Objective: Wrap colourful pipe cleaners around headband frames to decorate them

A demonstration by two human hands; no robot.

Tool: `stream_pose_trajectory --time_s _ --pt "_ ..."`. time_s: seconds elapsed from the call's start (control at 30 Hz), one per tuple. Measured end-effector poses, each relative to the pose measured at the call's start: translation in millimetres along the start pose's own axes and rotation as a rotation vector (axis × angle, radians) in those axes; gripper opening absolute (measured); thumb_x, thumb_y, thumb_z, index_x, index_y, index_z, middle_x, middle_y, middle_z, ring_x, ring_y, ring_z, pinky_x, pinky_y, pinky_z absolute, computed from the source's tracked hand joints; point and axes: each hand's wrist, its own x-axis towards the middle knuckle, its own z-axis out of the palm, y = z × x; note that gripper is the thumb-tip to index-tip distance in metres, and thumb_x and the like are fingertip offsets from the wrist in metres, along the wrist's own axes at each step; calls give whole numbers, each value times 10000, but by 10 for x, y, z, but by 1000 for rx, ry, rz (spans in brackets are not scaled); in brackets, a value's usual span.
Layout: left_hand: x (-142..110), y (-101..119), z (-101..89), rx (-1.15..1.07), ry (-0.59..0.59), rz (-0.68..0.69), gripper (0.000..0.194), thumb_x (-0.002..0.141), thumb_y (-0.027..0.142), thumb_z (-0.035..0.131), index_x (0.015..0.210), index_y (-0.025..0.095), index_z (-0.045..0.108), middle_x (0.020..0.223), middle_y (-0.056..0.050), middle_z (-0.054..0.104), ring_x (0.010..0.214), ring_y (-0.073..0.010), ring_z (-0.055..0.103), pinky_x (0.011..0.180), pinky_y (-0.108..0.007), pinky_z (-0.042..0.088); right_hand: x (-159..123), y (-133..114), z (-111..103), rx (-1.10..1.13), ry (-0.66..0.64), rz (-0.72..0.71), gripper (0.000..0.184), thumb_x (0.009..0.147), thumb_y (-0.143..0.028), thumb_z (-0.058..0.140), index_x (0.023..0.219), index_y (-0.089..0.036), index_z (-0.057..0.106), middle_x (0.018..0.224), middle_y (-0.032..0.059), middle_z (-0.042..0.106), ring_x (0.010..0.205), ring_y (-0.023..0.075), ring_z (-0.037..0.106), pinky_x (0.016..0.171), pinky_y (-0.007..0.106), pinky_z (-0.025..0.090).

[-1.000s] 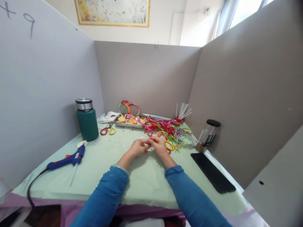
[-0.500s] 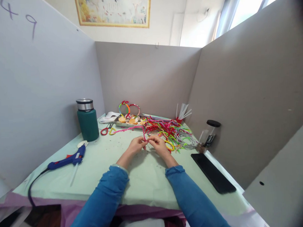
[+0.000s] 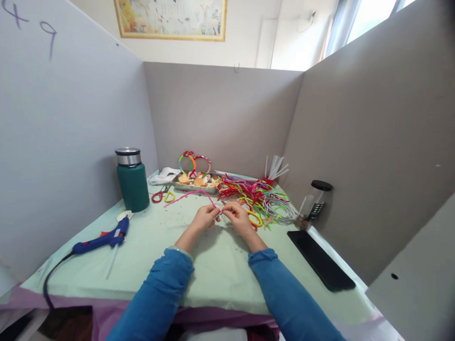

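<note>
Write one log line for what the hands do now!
left hand: pinching pink pipe cleaner | right hand: pinching same | nearby: pipe cleaner pile, glue gun

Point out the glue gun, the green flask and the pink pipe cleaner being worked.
glue gun (image 3: 103, 240): head view, blue body.
green flask (image 3: 133, 186): head view, side wall.
pink pipe cleaner (image 3: 191, 193): head view, free stretch left of the hands.

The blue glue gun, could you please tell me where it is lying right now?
In the head view, the blue glue gun lies on the table's left side, in front of the green flask and well left of the left hand.
</note>
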Motion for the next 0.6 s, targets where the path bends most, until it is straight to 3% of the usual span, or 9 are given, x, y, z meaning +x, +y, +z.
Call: stream_pose_trajectory --time_s 0.37,0.6 --pt "0 -41 -5 217 59 159 354 802 433 443 625 152 564 506 15 546 422 -82 444 479 -211 345 6 -20 11 13 25 6 88 784 -253 581 722 -198 611 814 37 610 817 177 544 757 301 414" --pt "33 -65 -3 269 78 208 178 713 322 575 701 149 615 627 -3 612 591 -116 521 565 -210 378 0 -36 7 -11 37 1 95 784 -249 580 733 -198 640 810 41 618 836 185 547 784 315 417"
